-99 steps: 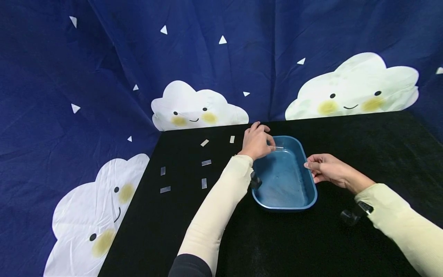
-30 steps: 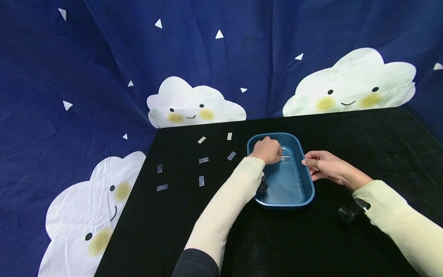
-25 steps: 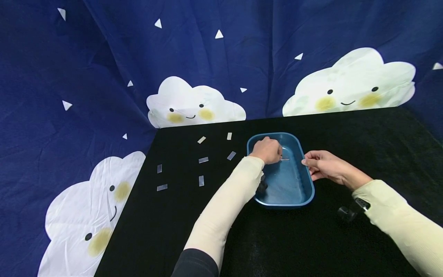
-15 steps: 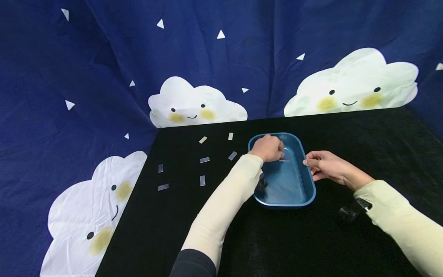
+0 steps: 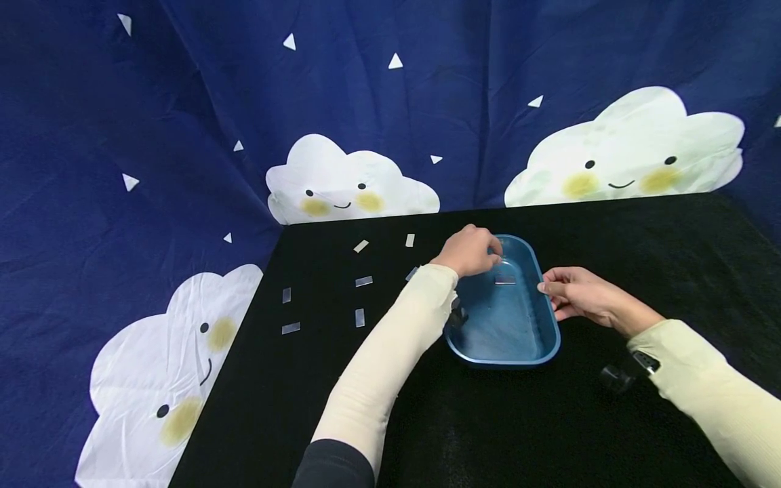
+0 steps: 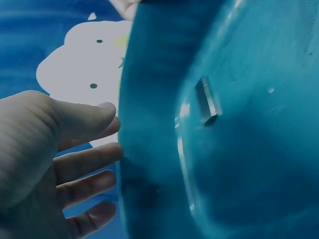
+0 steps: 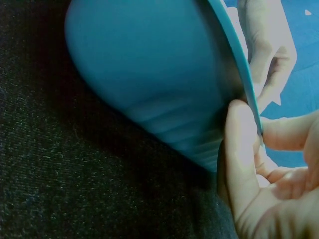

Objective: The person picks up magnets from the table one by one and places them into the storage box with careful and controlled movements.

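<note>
A blue plastic basin (image 5: 500, 325) stands on the black tabletop. One small clear rectangular piece (image 5: 505, 279) lies flat on its floor toward the far end; the left wrist view shows this clear piece (image 6: 207, 99) as a thin glossy slab. Above the basin's far left rim is my left hand (image 5: 470, 251). The left wrist view shows the left hand (image 6: 50, 154) with loosely extended fingers and nothing held. My right hand (image 5: 576, 295) pinches the basin's right rim, with thumb and fingers on either side of the wall in the right wrist view.
Left of the basin, several small clear rectangles lie spread out, one (image 5: 363, 281) near the middle and one (image 5: 413, 273) partly behind the left arm. Two cream rectangles, including one pale piece (image 5: 361, 246), lie farther back. A blue cloud-print curtain (image 5: 366, 102) borders the table's back and left.
My left hand came down into the basin with a clear piece, let go of it on the floor, then rose back toward the far left rim. The right hand kept its grip.
</note>
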Available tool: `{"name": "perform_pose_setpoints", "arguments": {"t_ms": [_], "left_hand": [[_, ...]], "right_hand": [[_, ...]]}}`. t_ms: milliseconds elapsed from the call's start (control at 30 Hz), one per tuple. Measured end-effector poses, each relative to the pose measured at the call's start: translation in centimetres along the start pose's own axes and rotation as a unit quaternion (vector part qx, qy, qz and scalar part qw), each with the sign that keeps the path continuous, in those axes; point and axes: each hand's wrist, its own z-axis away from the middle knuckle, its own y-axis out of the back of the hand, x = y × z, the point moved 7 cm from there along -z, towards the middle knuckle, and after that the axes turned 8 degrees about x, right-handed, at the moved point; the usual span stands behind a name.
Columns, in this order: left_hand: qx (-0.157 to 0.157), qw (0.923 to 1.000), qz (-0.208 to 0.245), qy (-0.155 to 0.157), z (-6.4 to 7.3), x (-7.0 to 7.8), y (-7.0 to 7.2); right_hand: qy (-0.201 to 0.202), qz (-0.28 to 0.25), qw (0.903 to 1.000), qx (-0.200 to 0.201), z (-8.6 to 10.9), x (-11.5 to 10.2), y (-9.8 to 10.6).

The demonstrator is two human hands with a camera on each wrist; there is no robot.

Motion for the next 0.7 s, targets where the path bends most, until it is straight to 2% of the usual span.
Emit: {"name": "perform_pose_setpoints", "arguments": {"t_ms": [133, 233, 500, 700], "left_hand": [[0.012, 0.9997, 0.022, 0.006, 0.4, -1.0, 1.9], [0.026, 0.9989, 0.037, 0.010, 0.8, -2.4, 3.8], [0.059, 0.9972, 0.040, 0.025, 2.5, -7.5, 8.1], [0.068, 0.9944, 0.051, 0.063, 4.0, -10.8, 9.9]], "right_hand": [[-0.003, 0.002, 1.0000, 0.003, 0.0, 0.1, 0.1], [-0.005, 0.003, 1.0000, 0.004, 0.0, 0.1, 0.1], [-0.007, 0.004, 1.0000, 0.003, -0.2, 0.2, 0.0], [-0.005, 0.006, 1.0000, 0.003, -0.1, 0.1, 0.0]]}}
